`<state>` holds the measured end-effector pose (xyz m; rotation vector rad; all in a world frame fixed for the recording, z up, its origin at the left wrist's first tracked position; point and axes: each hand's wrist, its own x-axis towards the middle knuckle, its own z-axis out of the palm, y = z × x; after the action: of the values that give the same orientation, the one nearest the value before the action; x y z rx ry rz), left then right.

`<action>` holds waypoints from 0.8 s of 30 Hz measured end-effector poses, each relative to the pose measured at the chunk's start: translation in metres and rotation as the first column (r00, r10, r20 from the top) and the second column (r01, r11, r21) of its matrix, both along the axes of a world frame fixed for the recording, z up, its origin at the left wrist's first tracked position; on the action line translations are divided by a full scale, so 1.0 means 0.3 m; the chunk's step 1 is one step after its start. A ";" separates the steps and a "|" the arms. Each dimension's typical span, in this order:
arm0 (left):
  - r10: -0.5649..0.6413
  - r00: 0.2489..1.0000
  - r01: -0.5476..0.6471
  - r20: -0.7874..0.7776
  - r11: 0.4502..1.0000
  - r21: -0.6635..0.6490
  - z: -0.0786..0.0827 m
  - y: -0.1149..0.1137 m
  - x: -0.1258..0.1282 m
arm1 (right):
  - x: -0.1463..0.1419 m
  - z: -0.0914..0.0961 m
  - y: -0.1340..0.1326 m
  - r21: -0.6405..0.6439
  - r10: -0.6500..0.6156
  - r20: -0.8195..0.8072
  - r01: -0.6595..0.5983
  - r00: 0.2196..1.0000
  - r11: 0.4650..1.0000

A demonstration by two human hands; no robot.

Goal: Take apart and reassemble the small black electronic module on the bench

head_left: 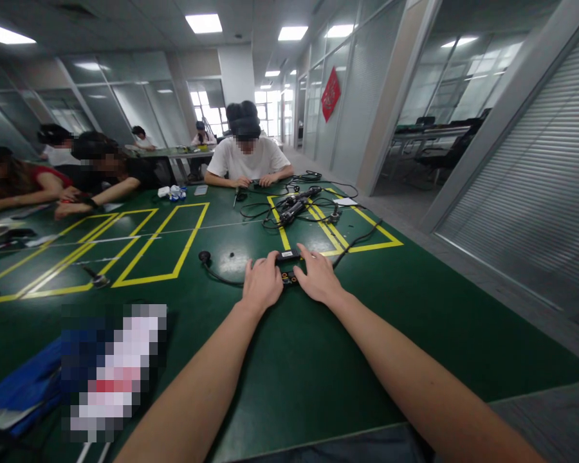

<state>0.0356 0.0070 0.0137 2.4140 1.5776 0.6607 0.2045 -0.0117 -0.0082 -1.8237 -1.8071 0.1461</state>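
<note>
A small black rectangular box (287, 255) with a white label lies between my two hands on the green table. My left hand (264, 281) has its fingertips at the box's left end, fingers bent. At the right end, my right hand (319, 275) presses with its fingers, its thumb lower down. Just nearer to me, between the thumbs, is a dark piece with orange rings (289, 278), partly hidden by the hands. A black cable (220, 278) with a round black end (204, 257) runs up to my left hand. Another black cable (359, 239) extends beyond my right hand.
Tangled black cables and dark parts (296, 206) lie within yellow tape outlines (376, 247) ahead. A person in a white shirt (248, 161) works across the green table (415, 308). Other people sit at left. A blue bag (26, 386) lies near left; a metal-looking part (98, 279) lies beyond it.
</note>
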 end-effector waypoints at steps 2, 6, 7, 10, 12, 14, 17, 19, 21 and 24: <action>0.008 0.999 -0.008 0.033 1.000 -0.010 0.001 0.005 -0.003 | 0.012 -0.002 0.003 0.023 0.020 -0.070 -0.018 0.997 1.000; 0.022 0.994 -0.024 0.109 1.000 0.018 0.006 0.012 -0.010 | 0.030 -0.002 0.004 0.103 0.048 -0.199 -0.028 0.979 0.994; 0.024 0.993 -0.029 0.117 0.999 0.035 0.006 0.013 -0.012 | 0.031 -0.001 0.003 0.118 0.053 -0.222 -0.027 0.974 0.993; 0.020 0.987 -0.034 0.156 0.996 0.082 0.001 0.015 -0.015 | 0.030 0.005 -0.003 0.151 0.064 -0.268 -0.023 0.961 0.988; 0.011 0.979 -0.032 0.205 0.995 0.097 -0.007 0.019 -0.017 | 0.027 0.009 -0.008 0.169 0.064 -0.286 -0.016 0.956 0.986; 0.008 0.970 -0.034 0.245 0.994 0.102 -0.017 0.024 -0.020 | 0.024 0.008 -0.009 0.195 0.074 -0.310 -0.013 0.948 0.981; 0.006 0.963 -0.036 0.271 0.994 0.106 -0.032 0.032 -0.023 | 0.023 -0.001 -0.003 0.272 0.124 -0.364 -0.021 0.923 0.962; -0.011 0.963 -0.022 0.271 0.993 0.117 -0.040 0.037 -0.023 | 0.022 -0.009 0.001 0.332 0.170 -0.392 -0.033 0.904 0.943; -0.061 0.971 0.033 0.232 0.992 0.119 -0.042 0.039 -0.022 | 0.022 -0.016 0.003 0.375 0.206 -0.400 -0.046 0.893 0.926; -0.134 0.982 0.120 0.137 0.987 0.102 -0.036 0.038 -0.021 | 0.021 -0.017 0.001 0.404 0.221 -0.396 -0.048 0.891 0.914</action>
<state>0.0291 0.0185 0.0029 2.4468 1.3531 0.8796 0.2108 -0.0115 -0.0132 -1.2648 -1.5139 0.2161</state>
